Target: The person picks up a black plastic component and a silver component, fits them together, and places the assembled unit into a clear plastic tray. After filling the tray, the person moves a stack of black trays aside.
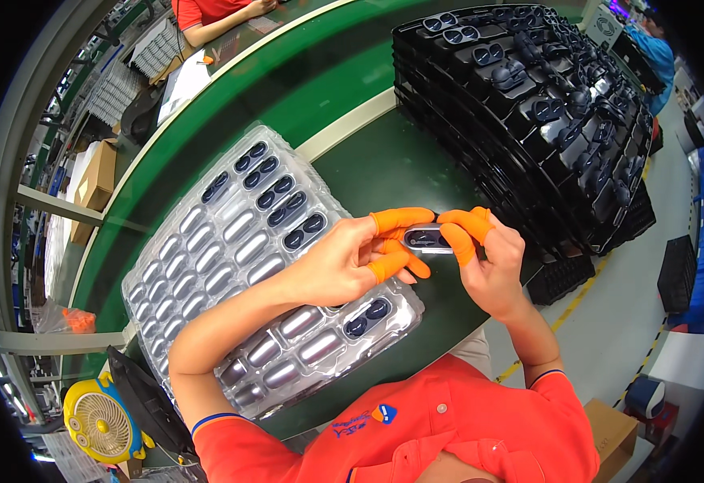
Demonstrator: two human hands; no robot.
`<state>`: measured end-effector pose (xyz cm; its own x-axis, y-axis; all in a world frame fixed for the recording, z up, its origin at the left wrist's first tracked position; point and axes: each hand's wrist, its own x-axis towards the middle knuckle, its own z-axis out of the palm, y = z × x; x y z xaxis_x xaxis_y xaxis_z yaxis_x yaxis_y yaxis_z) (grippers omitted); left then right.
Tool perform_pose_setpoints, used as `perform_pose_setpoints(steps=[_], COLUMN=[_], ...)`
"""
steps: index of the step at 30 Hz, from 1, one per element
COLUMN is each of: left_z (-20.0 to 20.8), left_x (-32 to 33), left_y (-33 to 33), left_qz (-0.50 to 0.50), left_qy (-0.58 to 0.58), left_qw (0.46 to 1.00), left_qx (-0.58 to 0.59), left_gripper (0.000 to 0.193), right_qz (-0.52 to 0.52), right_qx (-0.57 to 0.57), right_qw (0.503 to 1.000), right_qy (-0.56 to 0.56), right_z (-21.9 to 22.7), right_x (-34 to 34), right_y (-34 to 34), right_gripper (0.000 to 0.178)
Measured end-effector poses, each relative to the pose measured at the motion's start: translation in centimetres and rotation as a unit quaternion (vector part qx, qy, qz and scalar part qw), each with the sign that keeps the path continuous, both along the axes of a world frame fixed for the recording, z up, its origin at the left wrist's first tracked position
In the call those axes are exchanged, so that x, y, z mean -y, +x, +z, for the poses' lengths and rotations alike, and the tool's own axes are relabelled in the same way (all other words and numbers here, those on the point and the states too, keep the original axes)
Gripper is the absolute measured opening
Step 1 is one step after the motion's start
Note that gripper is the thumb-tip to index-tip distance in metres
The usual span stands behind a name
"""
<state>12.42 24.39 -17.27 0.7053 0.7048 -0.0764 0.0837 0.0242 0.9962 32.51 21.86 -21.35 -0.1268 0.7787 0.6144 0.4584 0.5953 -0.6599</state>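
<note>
My left hand (350,256) and my right hand (493,262), both with orange finger cots, pinch a small oval case (426,238) between them. It has a silvery edge and a dark face, and looks like an earbud case. My fingertips cover both its ends. Below and left of my hands lies a stack of clear plastic trays (411,310). Its top tray holds rows of silver oval shells (254,248). Along its right side several pockets hold dark pieces with two round parts each, such as the dark piece (304,231). My left forearm reaches across this tray.
To the right rises a tall stack of black trays (481,149) with many dark parts on top. A green conveyor (320,88) curves behind. A yellow fan (102,423) stands at lower left. Across the line sits a person in red (207,16); another in blue (654,60) is far right.
</note>
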Motion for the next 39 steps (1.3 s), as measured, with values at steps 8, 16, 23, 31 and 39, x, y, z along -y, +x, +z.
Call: perform_pose_setpoints(steps=[8,16,23,31,39], left_z=[-1.3,0.4,1.0,-0.3,-1.9], left_x=[0.6,0.7,0.7,0.9,2.1], left_y=[0.3,0.9,0.3,0.2,1.1], left_qz=[0.072,0.114,0.061,0.049,0.113], left_qy=[0.036,-0.086,0.154,0.211,0.365], left_qw=[0.994,0.99,0.97,0.973,0.923], left_qx=[-0.068,0.012,-0.181,-0.073,-0.047], left_gripper=[0.025,0.019,0.027,0.021,0.016], right_qz=[-0.002,0.126,0.213,0.152,0.15], right_qx=[0.008,-0.254,-0.38,-0.168,-0.08], right_qw=[1.0,0.945,0.856,0.931,0.969], right_qy=[0.029,-0.165,-0.278,-0.287,-0.18], right_z=[-1.2,0.7,-0.9,-0.7,-1.0], right_x=[0.1,-0.1,-0.1,1.3,1.5], right_y=[-1.9,-2.1,-0.9,-1.8,-2.3], right_gripper=[0.01,0.019,0.031,0.033,0.016])
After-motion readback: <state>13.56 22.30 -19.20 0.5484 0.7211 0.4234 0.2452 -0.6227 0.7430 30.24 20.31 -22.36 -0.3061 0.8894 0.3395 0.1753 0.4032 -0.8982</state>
